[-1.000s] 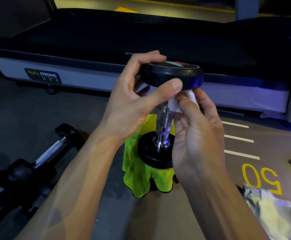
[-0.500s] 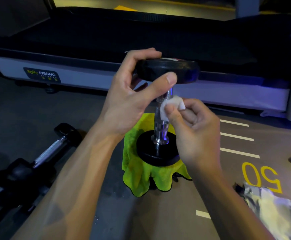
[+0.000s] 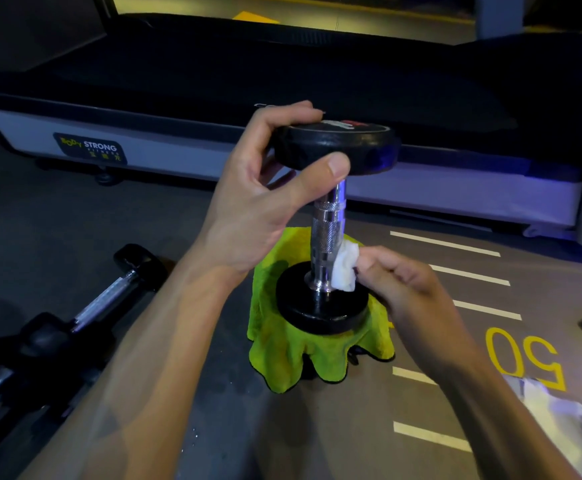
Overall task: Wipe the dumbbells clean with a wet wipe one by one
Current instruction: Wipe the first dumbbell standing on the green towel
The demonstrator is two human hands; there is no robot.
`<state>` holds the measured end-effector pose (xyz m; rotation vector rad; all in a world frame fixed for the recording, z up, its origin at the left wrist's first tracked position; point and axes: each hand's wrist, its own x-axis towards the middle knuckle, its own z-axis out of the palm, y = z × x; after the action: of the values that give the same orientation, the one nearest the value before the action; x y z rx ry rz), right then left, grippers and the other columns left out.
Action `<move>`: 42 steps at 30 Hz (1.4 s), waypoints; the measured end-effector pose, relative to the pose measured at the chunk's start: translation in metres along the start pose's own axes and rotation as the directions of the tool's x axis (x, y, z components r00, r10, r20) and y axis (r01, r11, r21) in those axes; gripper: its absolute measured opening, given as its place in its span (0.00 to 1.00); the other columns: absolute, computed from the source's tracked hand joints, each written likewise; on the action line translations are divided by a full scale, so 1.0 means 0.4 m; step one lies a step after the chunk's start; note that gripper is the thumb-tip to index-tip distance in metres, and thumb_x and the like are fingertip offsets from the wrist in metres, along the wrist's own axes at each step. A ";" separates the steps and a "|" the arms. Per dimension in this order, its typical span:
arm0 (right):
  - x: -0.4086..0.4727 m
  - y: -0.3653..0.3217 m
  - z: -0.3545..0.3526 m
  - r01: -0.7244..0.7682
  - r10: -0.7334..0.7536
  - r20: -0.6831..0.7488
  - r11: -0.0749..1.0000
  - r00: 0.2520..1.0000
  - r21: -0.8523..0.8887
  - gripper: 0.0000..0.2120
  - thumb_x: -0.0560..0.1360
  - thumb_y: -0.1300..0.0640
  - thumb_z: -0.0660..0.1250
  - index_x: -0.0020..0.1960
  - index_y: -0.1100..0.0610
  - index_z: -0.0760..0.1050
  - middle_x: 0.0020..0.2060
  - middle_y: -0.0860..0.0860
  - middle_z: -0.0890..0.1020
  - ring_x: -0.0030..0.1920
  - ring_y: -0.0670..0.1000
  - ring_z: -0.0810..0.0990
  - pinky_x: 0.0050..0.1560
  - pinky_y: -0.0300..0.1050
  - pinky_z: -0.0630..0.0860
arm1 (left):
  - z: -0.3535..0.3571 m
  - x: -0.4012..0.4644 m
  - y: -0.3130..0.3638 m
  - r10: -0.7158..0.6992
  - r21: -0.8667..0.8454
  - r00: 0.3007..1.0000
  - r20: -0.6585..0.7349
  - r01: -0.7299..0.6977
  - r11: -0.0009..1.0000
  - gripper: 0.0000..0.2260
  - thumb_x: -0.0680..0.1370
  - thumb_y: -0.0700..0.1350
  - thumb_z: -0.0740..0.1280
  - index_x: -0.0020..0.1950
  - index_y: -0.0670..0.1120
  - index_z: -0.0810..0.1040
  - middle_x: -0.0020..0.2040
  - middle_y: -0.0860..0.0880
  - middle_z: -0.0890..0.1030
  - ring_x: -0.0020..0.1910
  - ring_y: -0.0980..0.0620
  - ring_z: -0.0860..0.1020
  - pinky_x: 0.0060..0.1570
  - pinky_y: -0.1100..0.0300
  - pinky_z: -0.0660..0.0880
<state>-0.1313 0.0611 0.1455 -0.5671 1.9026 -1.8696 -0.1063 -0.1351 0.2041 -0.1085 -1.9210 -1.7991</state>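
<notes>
- Head cam: dumbbell (image 3: 327,237) stands upright on a green cloth (image 3: 282,348), left hand (image 3: 265,188) gripping its top plate.
- Right hand (image 3: 410,289) pinches the wet wipe (image 3: 344,270) against the handle's base.
- Soft, lumpy cloth underneath; if that grip loosens, I'd guess it tips.

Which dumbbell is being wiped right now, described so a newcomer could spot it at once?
In front of the treadmill, a green cloth lies on the floor. The dumbbell stands upright on it, left hand gripping its top, right hand pressing a white wipe to the handle. The other dumbbells lie flat at left.
</notes>
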 end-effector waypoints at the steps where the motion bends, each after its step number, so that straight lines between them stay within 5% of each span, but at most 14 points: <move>1: -0.005 0.010 0.009 0.044 -0.048 -0.051 0.997 0.998 -0.070 0.05 0.78 0.56 0.68 0.51 0.53 0.83 0.48 0.49 0.88 0.52 0.45 0.86 0.56 0.41 0.79 | -0.003 0.000 0.000 -0.004 -0.001 1.000 -0.004 0.004 1.000 0.22 0.72 0.51 0.74 0.64 0.48 0.76 0.72 0.48 0.75 0.64 0.57 0.78 0.69 0.55 0.73; 7: 0.010 0.023 0.041 0.108 -0.153 -0.152 0.956 0.976 -0.272 0.08 0.72 0.57 0.79 0.50 0.52 0.83 0.47 0.44 0.88 0.53 0.44 0.86 0.62 0.54 0.79 | -0.001 -0.003 0.003 0.006 0.023 0.999 -0.041 -0.005 1.000 0.20 0.71 0.52 0.77 0.60 0.52 0.78 0.62 0.54 0.81 0.61 0.52 0.80 0.70 0.41 0.73; 11: 0.017 0.014 0.027 0.072 -0.084 -0.059 0.982 0.995 -0.176 0.12 0.74 0.61 0.76 0.57 0.55 0.82 0.48 0.47 0.88 0.52 0.47 0.87 0.59 0.52 0.81 | 0.013 -0.011 0.008 0.033 0.041 0.999 -0.024 -0.032 0.999 0.20 0.72 0.50 0.78 0.61 0.51 0.77 0.68 0.52 0.78 0.64 0.51 0.80 0.69 0.40 0.74; 16: 0.020 0.032 0.048 0.178 -0.192 -0.119 0.977 0.974 -0.120 0.17 0.77 0.61 0.73 0.65 0.56 0.78 0.52 0.50 0.88 0.55 0.50 0.86 0.60 0.51 0.80 | 0.033 -0.008 0.007 0.049 0.055 0.999 0.013 -0.049 0.997 0.21 0.73 0.47 0.79 0.63 0.49 0.77 0.68 0.52 0.78 0.65 0.48 0.80 0.67 0.40 0.74; 23: 0.054 0.025 -0.004 0.080 -0.061 0.160 0.990 0.985 -0.113 0.12 0.79 0.57 0.68 0.61 0.60 0.78 0.55 0.57 0.85 0.57 0.54 0.83 0.63 0.54 0.77 | 0.060 -0.002 0.009 0.080 0.079 0.996 0.049 -0.084 0.993 0.22 0.72 0.45 0.80 0.63 0.48 0.78 0.69 0.52 0.77 0.65 0.51 0.79 0.68 0.46 0.75; 27: 0.034 0.037 -0.003 0.083 -0.075 0.102 0.993 0.992 -0.079 0.13 0.78 0.57 0.69 0.60 0.61 0.79 0.54 0.59 0.85 0.56 0.53 0.83 0.62 0.55 0.78 | 0.071 0.001 0.011 0.087 0.096 0.993 0.077 -0.095 0.991 0.23 0.72 0.45 0.80 0.64 0.47 0.78 0.68 0.52 0.77 0.65 0.50 0.79 0.67 0.47 0.75; 32: 0.004 0.032 -0.021 0.057 -0.054 0.045 0.996 0.998 -0.066 0.18 0.81 0.52 0.65 0.69 0.55 0.77 0.64 0.52 0.81 0.67 0.53 0.79 0.71 0.59 0.72 | 0.071 0.003 0.013 0.101 0.072 0.993 0.065 -0.105 0.992 0.22 0.72 0.44 0.80 0.63 0.46 0.78 0.66 0.53 0.78 0.64 0.51 0.80 0.66 0.52 0.76; 38: -0.021 0.025 -0.019 0.055 -0.065 -0.078 0.991 0.995 -0.121 0.21 0.79 0.59 0.71 0.71 0.47 0.75 0.59 0.48 0.85 0.62 0.50 0.83 0.67 0.60 0.76 | 0.074 0.002 0.012 0.090 0.084 0.994 0.061 -0.095 0.992 0.21 0.72 0.46 0.80 0.63 0.49 0.78 0.67 0.55 0.78 0.64 0.51 0.80 0.67 0.47 0.75; 42: -0.023 0.022 0.014 0.026 -0.030 -0.027 0.990 0.999 -0.137 0.14 0.78 0.48 0.70 0.62 0.48 0.81 0.62 0.47 0.82 0.64 0.48 0.81 0.67 0.54 0.76 | 0.073 0.002 0.011 0.086 0.083 0.995 0.052 -0.090 0.992 0.21 0.72 0.46 0.80 0.62 0.50 0.78 0.67 0.54 0.78 0.64 0.51 0.80 0.68 0.42 0.75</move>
<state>-0.1207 0.0617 0.1366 -0.6163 2.0629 -1.7835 -0.1140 -0.1068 0.2083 -0.2061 -1.9921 -1.6691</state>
